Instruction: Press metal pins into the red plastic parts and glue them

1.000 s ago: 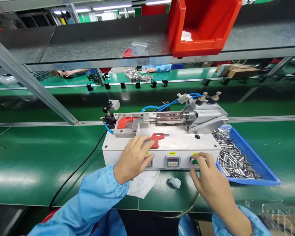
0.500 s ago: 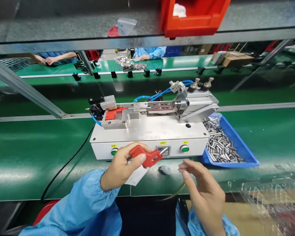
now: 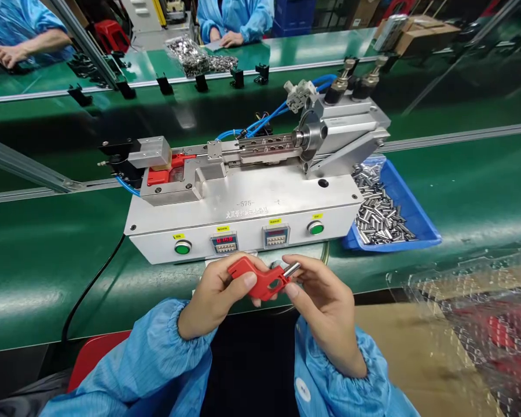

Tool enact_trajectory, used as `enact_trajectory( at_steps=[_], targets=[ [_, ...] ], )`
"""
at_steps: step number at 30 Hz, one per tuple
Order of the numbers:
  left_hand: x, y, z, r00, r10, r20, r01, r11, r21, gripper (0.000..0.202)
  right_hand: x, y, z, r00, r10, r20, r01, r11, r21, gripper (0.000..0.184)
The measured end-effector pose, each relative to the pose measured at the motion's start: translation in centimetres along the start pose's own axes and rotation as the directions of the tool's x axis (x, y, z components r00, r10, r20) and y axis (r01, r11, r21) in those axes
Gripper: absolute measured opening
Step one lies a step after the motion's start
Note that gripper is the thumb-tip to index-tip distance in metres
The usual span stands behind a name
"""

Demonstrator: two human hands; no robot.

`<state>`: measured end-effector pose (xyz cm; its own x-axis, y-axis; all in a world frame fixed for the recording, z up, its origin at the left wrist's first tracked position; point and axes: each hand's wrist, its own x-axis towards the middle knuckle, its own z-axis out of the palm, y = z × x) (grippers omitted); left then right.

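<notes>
In my left hand is a red pistol-shaped plastic handle, pinched between thumb and fingers. A short shiny metal tube sticks out of its right end. My right hand has its thumb and index finger closed about that end, at the tube. Just beyond the hands stands a white bench machine with green buttons and small displays. In the fixture at its left lies another red handle, partly under a metal block.
A blue bin of loose metal tubes stands right of the machine. Clear plastic trays with red parts lie at lower right. A black cable runs down on the left. Two co-workers in blue sleeves sit across the bench.
My right hand has moved left and up to the tube end of the red handle, where its fingers have closed. The view has tilted down and come nearer the machine.
</notes>
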<state>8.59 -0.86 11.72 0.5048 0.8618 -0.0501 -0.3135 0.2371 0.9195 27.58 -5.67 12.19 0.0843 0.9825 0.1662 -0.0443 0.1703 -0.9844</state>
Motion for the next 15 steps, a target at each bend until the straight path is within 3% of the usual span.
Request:
enact_trajectory(
  at_steps=[4, 8, 11, 15],
  targets=[
    [-0.2, -0.2, 0.0, 1.0, -0.01, 0.013, 0.009, 0.998, 0.068, 0.025, 0.1, 0.1, -0.2, 1.0, 0.011, -0.017, -0.012, 0.999, -0.042, 0.02],
    [-1.1, -0.8, -0.3, 0.994, 0.009, 0.105, -0.021, 0.993, 0.12, 0.035, 0.8, 0.2, -0.7, 0.994, -0.108, 0.004, 0.108, 0.988, -0.114, 0.008],
    [-2.0, -1.5, -1.2, 0.979, -0.026, 0.201, 0.028, 1.0, -0.01, 0.052, 1.6, 0.3, -1.2, 0.953, -0.224, 0.203, 0.253, 0.959, -0.131, 0.011],
    [-3.5, -1.9, -3.9, 0.955, -0.076, 0.288, 0.103, 0.992, -0.079, 0.041, 2.6, 1.0, -0.7, 0.826, -0.279, 0.489, 0.383, 0.915, -0.124, 0.02]
  ],
)
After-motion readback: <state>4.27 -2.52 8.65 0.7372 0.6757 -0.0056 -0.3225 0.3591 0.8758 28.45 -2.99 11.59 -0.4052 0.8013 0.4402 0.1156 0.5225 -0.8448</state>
